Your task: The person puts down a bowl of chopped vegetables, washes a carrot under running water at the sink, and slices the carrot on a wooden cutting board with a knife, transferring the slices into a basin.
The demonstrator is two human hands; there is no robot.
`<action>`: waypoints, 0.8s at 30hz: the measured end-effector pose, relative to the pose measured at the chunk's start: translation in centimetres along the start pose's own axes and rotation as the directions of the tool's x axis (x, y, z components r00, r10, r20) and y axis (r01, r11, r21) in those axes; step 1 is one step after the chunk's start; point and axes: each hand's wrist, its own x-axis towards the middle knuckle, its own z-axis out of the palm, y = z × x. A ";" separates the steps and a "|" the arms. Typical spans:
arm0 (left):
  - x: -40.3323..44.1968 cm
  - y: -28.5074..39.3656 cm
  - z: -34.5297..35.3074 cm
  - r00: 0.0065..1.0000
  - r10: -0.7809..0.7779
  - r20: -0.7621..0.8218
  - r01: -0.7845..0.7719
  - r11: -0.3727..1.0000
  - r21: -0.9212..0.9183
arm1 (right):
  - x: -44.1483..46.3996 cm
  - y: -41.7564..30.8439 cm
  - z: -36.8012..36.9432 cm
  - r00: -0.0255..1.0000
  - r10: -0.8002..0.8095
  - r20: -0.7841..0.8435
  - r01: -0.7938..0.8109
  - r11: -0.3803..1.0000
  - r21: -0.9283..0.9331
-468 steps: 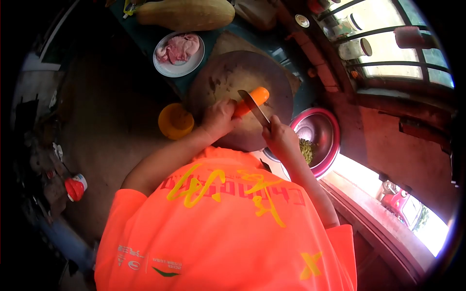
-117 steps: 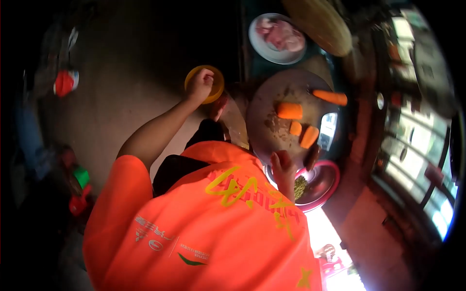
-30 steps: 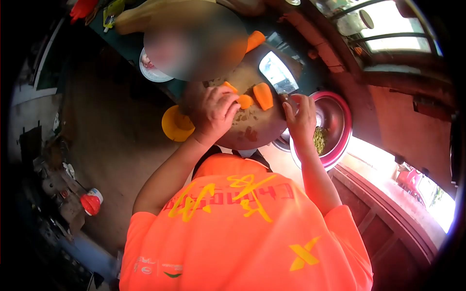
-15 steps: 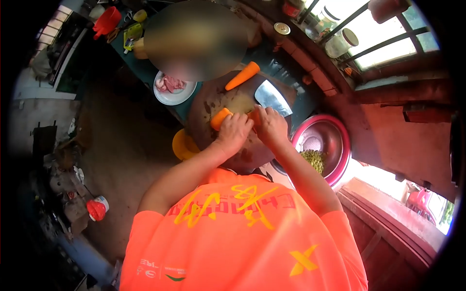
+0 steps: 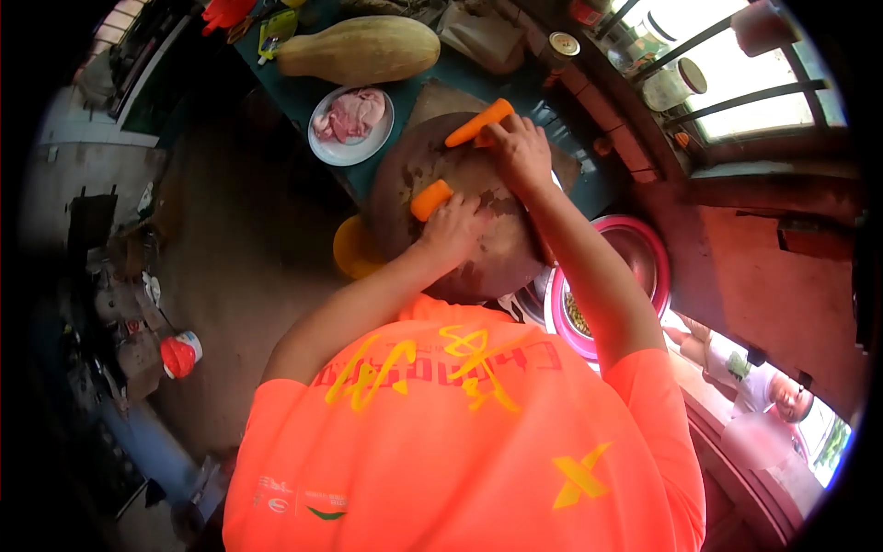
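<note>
A round dark chopping board (image 5: 395, 175) lies before me. On it a short carrot chunk (image 5: 430, 199) sits beside my left hand (image 5: 453, 230), whose fingers rest on the board, slightly apart, close to the chunk. At the board's far side my right hand (image 5: 522, 152) has its fingers closed around a carrot piece (image 5: 484, 141), of which only a little orange shows. A longer tapered carrot (image 5: 478, 123) lies right by those fingertips. My right forearm covers most of the cleaver; only a pale sliver of it shows.
A white plate of raw meat (image 5: 354, 124) and a large pale gourd (image 5: 359, 51) stand beyond the board. To the right is a pink-rimmed basin (image 5: 658, 267). An orange-yellow container (image 5: 354, 248) is at the board's left. A person (image 5: 750, 377) shows outside, lower right.
My right hand has moved away from my left, out to the longer carrot at the board's far side. The view has shifted, and a person now appears outside.
</note>
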 end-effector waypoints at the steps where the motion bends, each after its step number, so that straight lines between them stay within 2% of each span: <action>1: 0.0 -0.1 0.2 1.000 -0.011 0.000 0.011 1.000 0.000 | 0.1 0.3 -0.1 1.000 -0.006 -0.012 0.006 1.000 0.008; 2: 0.1 -0.3 0.5 1.000 -0.015 0.026 0.014 1.000 0.026 | -0.3 0.7 -0.3 0.997 -0.014 -0.082 0.016 0.999 0.032; 5: -0.2 -0.5 0.1 0.998 0.007 0.056 -0.007 1.000 0.008 | -2.7 1.0 -3.7 0.995 0.060 -0.076 -0.053 0.995 0.084; 7: -0.1 -0.3 -0.6 0.999 0.025 0.048 -0.024 0.999 -0.035 | -6.1 1.4 -5.4 0.989 0.146 0.026 -0.148 0.988 0.044; 9: -0.1 -0.1 -1.1 0.981 0.021 0.191 -0.022 1.000 0.007 | -9.5 1.4 -5.8 0.975 0.180 0.127 -0.183 0.983 0.011; 12: 0.3 -0.7 -0.5 0.991 0.071 0.114 -0.070 0.997 -0.015 | -12.4 0.1 -5.2 0.915 0.305 0.262 -0.316 0.949 -0.001; 13: 0.5 -1.0 -0.3 0.991 0.067 0.112 -0.066 0.998 -0.013 | -12.8 -0.4 -4.7 0.917 0.300 0.262 -0.311 0.950 0.001; 15: 0.8 -1.4 0.0 0.988 0.079 0.130 -0.078 0.997 -0.012 | -13.4 -1.0 -3.9 0.902 0.389 0.188 -0.395 0.919 -0.006; 19: 1.4 -1.4 -0.5 0.985 0.121 0.125 -0.119 0.993 -0.023 | -13.8 -0.6 -3.3 0.911 0.373 0.178 -0.390 0.918 0.069; 20: 1.6 -1.2 -0.7 0.985 0.044 0.166 -0.034 0.998 -0.058 | -13.7 -0.6 -3.3 0.912 0.373 0.169 -0.388 0.919 0.064; 21: 2.0 -1.0 -1.0 0.977 -0.033 0.209 0.053 0.995 -0.090 | -13.8 -0.7 -3.4 0.900 0.422 0.108 -0.434 0.890 0.139; 22: 2.7 -1.0 -1.2 0.979 -0.031 0.202 0.051 0.994 -0.093 | -13.8 -0.7 -3.5 0.881 0.470 0.054 -0.470 0.856 0.216; 24: 4.3 -1.0 -1.3 0.982 -0.191 0.012 0.190 0.970 -0.151 | -14.2 -0.5 -4.0 0.774 0.604 0.192 -0.610 0.629 0.482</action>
